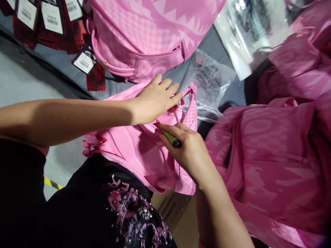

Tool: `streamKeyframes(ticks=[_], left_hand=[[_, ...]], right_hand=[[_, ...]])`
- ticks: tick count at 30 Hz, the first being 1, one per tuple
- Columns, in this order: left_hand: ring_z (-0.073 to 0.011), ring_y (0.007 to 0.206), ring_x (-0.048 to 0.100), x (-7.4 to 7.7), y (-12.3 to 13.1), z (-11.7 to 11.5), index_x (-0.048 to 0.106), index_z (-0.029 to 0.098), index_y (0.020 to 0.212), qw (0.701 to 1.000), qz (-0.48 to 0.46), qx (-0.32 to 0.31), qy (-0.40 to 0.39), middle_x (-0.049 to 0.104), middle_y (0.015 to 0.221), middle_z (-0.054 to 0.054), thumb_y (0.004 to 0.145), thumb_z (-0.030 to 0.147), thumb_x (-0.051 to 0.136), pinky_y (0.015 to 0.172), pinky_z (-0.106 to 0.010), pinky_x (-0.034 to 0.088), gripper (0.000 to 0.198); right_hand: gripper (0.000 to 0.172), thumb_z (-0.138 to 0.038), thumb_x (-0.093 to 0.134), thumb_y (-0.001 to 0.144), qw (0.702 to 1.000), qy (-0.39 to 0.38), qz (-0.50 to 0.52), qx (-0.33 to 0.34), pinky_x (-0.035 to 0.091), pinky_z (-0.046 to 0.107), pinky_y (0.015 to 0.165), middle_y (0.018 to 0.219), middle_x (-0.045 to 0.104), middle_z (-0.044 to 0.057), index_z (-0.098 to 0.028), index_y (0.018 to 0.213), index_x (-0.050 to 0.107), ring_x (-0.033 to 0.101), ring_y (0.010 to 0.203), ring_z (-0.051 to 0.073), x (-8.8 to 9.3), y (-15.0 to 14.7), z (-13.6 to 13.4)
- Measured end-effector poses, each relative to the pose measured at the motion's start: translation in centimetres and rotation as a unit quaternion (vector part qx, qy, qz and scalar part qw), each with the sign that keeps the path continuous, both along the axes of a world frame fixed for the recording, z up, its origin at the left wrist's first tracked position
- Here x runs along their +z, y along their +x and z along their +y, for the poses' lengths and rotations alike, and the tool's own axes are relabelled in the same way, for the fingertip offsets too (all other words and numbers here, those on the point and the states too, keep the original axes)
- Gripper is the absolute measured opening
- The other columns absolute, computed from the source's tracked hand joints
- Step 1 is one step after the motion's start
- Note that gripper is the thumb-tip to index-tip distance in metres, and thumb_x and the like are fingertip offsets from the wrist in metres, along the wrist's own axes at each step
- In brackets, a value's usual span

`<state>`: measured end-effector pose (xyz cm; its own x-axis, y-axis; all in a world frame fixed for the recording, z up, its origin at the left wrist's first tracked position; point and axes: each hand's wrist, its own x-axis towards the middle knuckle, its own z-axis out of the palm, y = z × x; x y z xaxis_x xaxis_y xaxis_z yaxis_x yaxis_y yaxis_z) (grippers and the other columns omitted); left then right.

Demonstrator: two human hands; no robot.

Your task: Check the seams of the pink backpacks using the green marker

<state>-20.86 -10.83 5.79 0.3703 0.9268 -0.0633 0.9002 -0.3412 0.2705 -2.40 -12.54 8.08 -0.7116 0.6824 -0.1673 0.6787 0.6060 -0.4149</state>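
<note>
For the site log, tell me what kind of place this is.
Probably a bag factory's finishing or packing area. Matching pink backpacks pile around, barcoded hang tags hang from red goods, and clear plastic bags lie nearby. The right hand holds a green tool over one of them.

I count one slim green-and-black tool (170, 137), two clear plastic bags (209, 82), at least five white barcode tags (51, 17), one checker-patterned pink backpack (144, 31) and one plain pink mesh backpack (144, 151).

Left hand (155, 100) and right hand (190, 151) are bare; the black garment (85, 210) bears pink splashes and studs.
</note>
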Motion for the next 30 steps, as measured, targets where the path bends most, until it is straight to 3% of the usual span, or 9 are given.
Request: streamKeyframes(ticks=[9, 14, 17, 20, 22, 25, 30], left_hand=[[-0.044, 0.146, 0.025, -0.3, -0.9, 0.3, 0.015, 0.03, 0.16, 1.0, 0.015, -0.015, -0.004, 0.024, 0.164, -0.008, 0.085, 0.041, 0.061, 0.117, -0.061, 0.018, 0.089], [-0.0543, 0.148, 0.008, 0.4, -2.9, -0.5, -0.001, 0.033, 0.16, 0.999, 0.039, 0.0, -0.029, -0.002, 0.169, -0.01, 0.075, 0.053, 0.073, 0.112, -0.07, 0.02, 0.115], [-0.0569, 0.144, 0.017, 1.2, -2.6, -1.0, -0.007, 0.03, 0.16, 0.996, 0.071, 0.034, -0.039, -0.008, 0.168, -0.014, 0.072, 0.049, 0.079, 0.106, -0.07, 0.033, 0.125], [-0.051, 0.14, 0.03, 1.8, -1.5, -1.1, -0.005, 0.028, 0.161, 0.987, 0.14, 0.063, -0.053, -0.007, 0.168, -0.017, 0.075, 0.025, 0.078, 0.099, -0.06, 0.047, 0.12], [-0.0484, 0.14, 0.033, 2.0, -1.1, -1.0, -0.004, 0.025, 0.162, 0.981, 0.177, 0.059, -0.057, -0.002, 0.168, -0.02, 0.075, 0.013, 0.073, 0.097, -0.056, 0.05, 0.116], [-0.0494, 0.14, 0.034, 2.1, -1.3, -0.8, -0.003, 0.022, 0.162, 0.982, 0.181, 0.031, -0.05, 0.006, 0.166, -0.024, 0.076, 0.016, 0.07, 0.098, -0.055, 0.049, 0.113], [-0.0468, 0.141, 0.035, 2.1, -2.8, -0.4, -0.002, 0.023, 0.162, 0.984, 0.164, -0.001, -0.073, 0.007, 0.167, -0.022, 0.076, 0.019, 0.067, 0.105, -0.053, 0.044, 0.11]], right_hand=[[0.025, -0.028, 0.061, 0.092, 0.998, 0.024, -0.034, -0.053, 0.05, 0.035, 0.067, 0.093, 0.073, 0.008, -0.022, 0.113, 0.074, 0.07, 0.077, 0.023, 0.0, 0.4, -0.8], [0.028, -0.03, 0.059, 0.093, 0.996, 0.0, 0.058, -0.074, 0.052, 0.035, 0.07, 0.099, 0.074, 0.009, -0.02, 0.115, 0.073, 0.07, 0.079, 0.022, -0.8, 1.5, -1.6], [0.027, -0.028, 0.059, 0.093, 0.99, 0.002, 0.128, -0.064, 0.053, 0.035, 0.072, 0.097, 0.074, 0.009, -0.019, 0.114, 0.074, 0.069, 0.079, 0.021, -2.2, 1.1, -1.4], [0.028, -0.028, 0.06, 0.092, 0.983, -0.007, 0.176, -0.057, 0.055, 0.036, 0.076, 0.098, 0.074, 0.01, -0.02, 0.115, 0.074, 0.069, 0.083, 0.021, -3.7, 0.1, -1.0], [0.029, -0.029, 0.06, 0.092, 0.979, -0.014, 0.193, -0.065, 0.055, 0.037, 0.078, 0.099, 0.073, 0.01, -0.02, 0.116, 0.074, 0.069, 0.084, 0.022, -4.4, -0.4, -0.8], [0.03, -0.03, 0.061, 0.092, 0.976, -0.016, 0.205, -0.078, 0.055, 0.037, 0.079, 0.098, 0.073, 0.01, -0.02, 0.117, 0.073, 0.069, 0.085, 0.022, -4.6, -0.5, -0.9], [0.031, -0.029, 0.061, 0.092, 0.979, 0.0, 0.184, -0.089, 0.052, 0.035, 0.074, 0.095, 0.072, 0.008, -0.021, 0.119, 0.073, 0.067, 0.082, 0.021, -4.0, -0.2, -1.4]])
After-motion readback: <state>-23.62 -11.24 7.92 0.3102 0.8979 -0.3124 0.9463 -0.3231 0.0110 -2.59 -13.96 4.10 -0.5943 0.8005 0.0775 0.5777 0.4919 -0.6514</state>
